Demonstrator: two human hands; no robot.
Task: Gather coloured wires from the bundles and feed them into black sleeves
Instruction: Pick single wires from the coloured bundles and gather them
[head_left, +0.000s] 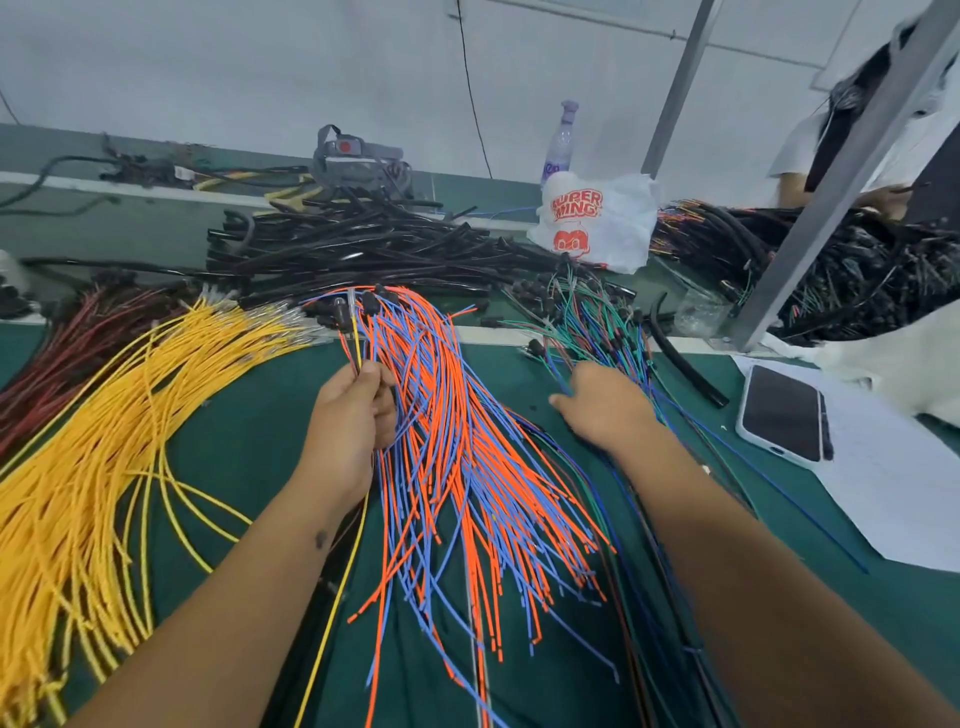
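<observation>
Bundles of wires lie fanned on the green table: dark red wires (67, 343) at far left, yellow wires (98, 447), orange and blue wires (467, 467) in the middle, green and blue wires (597, 322) to the right. My left hand (353, 410) grips a few gathered wires, a yellow and a dark red one among them, beside the orange and blue bundle. My right hand (602, 405) reaches into the green and blue wires; its fingertips are hidden among them. A heap of black sleeves (363, 244) lies behind the bundles.
A phone (784, 413) lies on white paper at the right. A white plastic bag (597, 218) and a bottle (561, 140) stand at the back. A metal post (831, 192) rises at right, with another person and more black harnesses (831, 260) behind it.
</observation>
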